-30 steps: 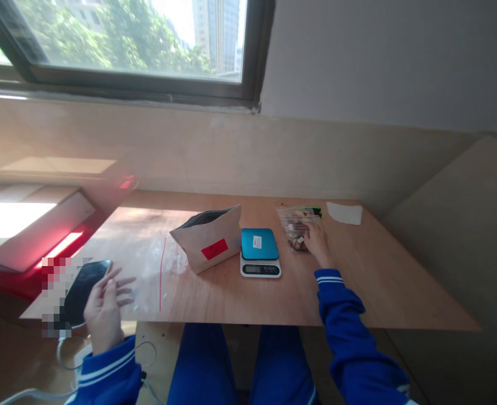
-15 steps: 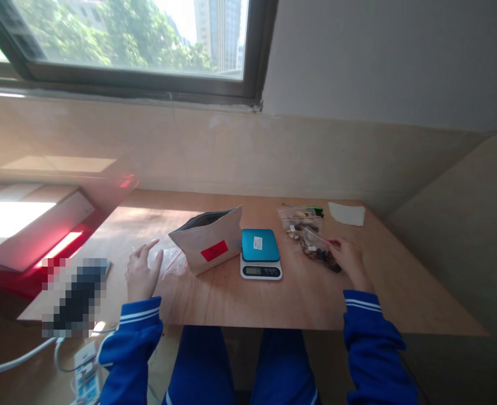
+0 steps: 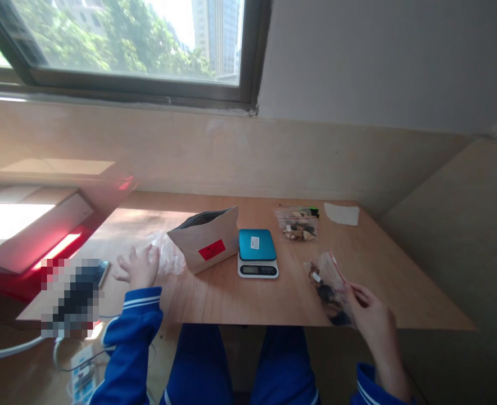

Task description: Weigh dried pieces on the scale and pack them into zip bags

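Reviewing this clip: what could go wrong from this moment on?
The right hand pinches the zip bag of mixed dried pieces by one edge, so it might slip and spill if the seal is open, which is hard to tell. The open kraft pouch stands unsupported beside the digital scale and could tip if bumped.

We wear a blue jacket [image 3: 132, 337], its cuffs [image 3: 141, 299] white-striped just behind our left hand [image 3: 138, 268] and right hand [image 3: 373, 320], over blue trousers [image 3: 198, 360].
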Demonstrator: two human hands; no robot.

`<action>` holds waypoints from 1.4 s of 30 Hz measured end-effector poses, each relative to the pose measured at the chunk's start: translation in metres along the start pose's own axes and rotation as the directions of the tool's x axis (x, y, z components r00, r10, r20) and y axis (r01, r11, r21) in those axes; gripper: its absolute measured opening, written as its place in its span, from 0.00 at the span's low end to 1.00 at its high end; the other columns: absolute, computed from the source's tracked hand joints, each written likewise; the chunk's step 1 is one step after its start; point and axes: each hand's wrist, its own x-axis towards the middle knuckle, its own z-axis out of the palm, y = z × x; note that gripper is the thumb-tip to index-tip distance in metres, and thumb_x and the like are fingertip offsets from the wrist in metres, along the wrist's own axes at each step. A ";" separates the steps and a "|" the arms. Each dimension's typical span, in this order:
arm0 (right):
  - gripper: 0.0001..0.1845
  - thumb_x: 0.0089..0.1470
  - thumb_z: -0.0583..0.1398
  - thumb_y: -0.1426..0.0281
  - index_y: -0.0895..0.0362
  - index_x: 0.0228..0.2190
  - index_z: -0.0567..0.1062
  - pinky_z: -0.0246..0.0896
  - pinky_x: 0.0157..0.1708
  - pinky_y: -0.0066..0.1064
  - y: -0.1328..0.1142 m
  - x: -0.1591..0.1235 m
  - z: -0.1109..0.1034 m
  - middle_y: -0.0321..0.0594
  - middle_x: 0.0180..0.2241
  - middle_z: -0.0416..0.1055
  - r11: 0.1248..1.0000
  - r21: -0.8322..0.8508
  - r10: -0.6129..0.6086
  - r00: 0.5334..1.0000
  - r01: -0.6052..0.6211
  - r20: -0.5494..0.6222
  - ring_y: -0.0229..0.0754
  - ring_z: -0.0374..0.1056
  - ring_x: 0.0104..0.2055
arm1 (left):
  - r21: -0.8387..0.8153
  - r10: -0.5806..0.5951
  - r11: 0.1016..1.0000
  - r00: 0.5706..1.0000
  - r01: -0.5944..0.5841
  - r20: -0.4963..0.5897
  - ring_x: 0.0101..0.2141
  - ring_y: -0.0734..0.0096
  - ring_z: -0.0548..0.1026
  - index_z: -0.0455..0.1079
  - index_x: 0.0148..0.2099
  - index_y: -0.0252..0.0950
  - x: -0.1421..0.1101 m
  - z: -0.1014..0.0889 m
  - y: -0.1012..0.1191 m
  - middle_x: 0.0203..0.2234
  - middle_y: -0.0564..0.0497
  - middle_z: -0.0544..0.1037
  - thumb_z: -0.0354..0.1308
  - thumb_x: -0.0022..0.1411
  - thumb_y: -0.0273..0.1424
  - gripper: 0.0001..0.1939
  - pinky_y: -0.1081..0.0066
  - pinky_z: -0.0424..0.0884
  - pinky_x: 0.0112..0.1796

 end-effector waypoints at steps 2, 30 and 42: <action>0.24 0.41 0.58 0.50 0.57 0.30 0.78 0.69 0.32 0.38 -0.009 -0.013 0.004 0.52 0.30 0.80 0.998 0.063 0.016 0.999 -0.019 0.051 0.56 0.76 0.35 | 0.007 -0.062 0.998 0.994 0.061 0.090 0.64 0.31 0.44 0.71 0.54 0.38 -0.007 0.003 0.004 0.65 0.35 0.54 0.47 0.64 0.42 0.22 0.28 0.38 0.53; 0.11 0.51 0.63 0.65 0.58 0.23 0.74 0.65 0.29 0.28 -0.141 -0.122 0.071 0.37 0.26 0.71 0.791 0.611 -0.411 0.717 -0.026 0.563 0.38 0.71 0.28 | -0.881 0.546 0.425 0.717 0.209 0.434 0.24 0.75 0.70 0.65 0.33 0.36 -0.192 -0.036 0.067 0.21 0.55 0.72 0.54 0.63 0.42 0.14 0.74 0.66 0.28; 0.16 0.50 0.64 0.57 0.58 0.28 0.76 0.70 0.36 0.32 -0.134 -0.120 0.066 0.41 0.28 0.76 0.772 0.621 -0.327 0.755 -0.134 0.569 0.43 0.74 0.33 | -0.847 0.582 0.531 0.741 -0.034 0.336 0.25 0.70 0.74 0.72 0.29 0.35 -0.189 -0.050 0.072 0.20 0.52 0.75 0.58 0.61 0.38 0.12 0.72 0.68 0.30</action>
